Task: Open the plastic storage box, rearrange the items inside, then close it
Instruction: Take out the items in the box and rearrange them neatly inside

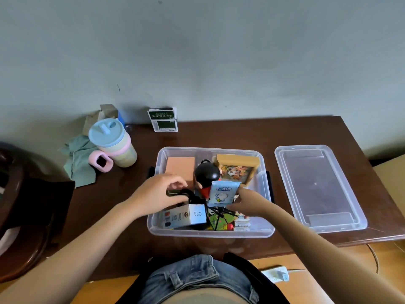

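- Lid sits off at frame right, so the storage box at centre is open for sorting.
- Right hand pinches a blue packet upright.
- Left hand, fingers curled, digs at black cables; can't tell if it's gripping.

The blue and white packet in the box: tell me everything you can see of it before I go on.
The blue and white packet is a small, flat, soft-looking pouch, pale blue with a white cartoon figure and blue lettering on its face. It stands upright, slightly tilted, above the middle of the clear plastic storage box. The right hand holds it by its right edge. Just behind it is a black-haired figurine in red. Its lower edge sits above black cords; whether it touches them cannot be told.
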